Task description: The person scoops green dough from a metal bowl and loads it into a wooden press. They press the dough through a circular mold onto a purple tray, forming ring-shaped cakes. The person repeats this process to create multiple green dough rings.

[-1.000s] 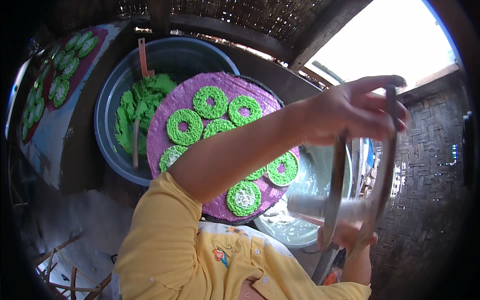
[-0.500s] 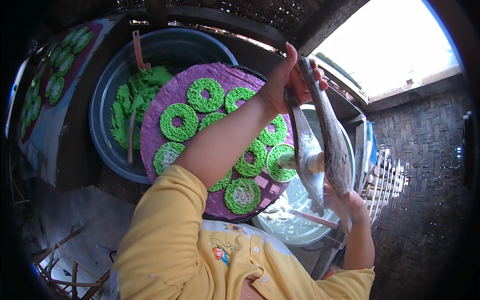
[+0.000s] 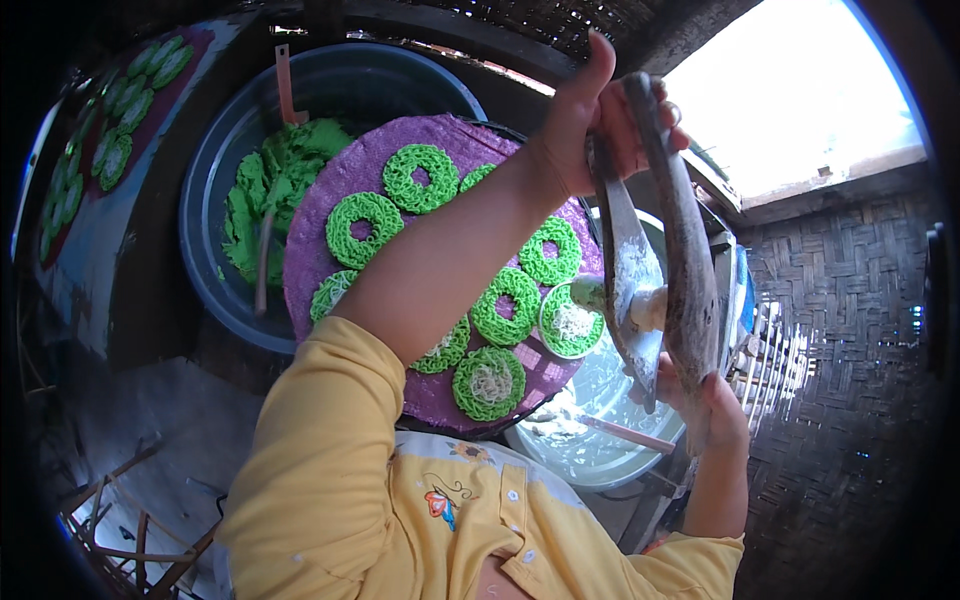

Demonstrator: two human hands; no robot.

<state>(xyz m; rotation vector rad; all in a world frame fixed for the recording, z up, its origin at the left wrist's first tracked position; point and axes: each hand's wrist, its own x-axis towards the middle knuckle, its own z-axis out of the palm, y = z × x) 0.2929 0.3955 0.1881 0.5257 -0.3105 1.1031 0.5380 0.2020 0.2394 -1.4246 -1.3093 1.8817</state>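
Note:
A two-handled wooden press [image 3: 688, 250] is held on edge over the right side of a round purple-covered tray [image 3: 304, 245]. My left hand [image 3: 580, 130] reaches across the tray and is closed around the press's far end, thumb raised. At the near end, my right hand [image 3: 724, 410] grips the handles, its fingers partly hidden. From the press a short tube points left toward a green noodle cake [image 3: 556, 328], which sits in a pale round rim with white strands [image 3: 573, 320] at its middle. Several green noodle rings [image 3: 421, 180] lie on the tray, some with white strands in their centres.
A large dark basin [image 3: 205, 270] of green dough [image 3: 255, 200] with a long-handled tool stands left of the tray. Beneath the press is a pale basin [image 3: 610, 470] with white dough and a stick-like handle [image 3: 630, 435]. Another tray of green cakes [image 3: 115, 160] lies far left.
White strands have appeared in the middle of the green cake beside the tube. Both hands and the press have shifted slightly right and up in the view.

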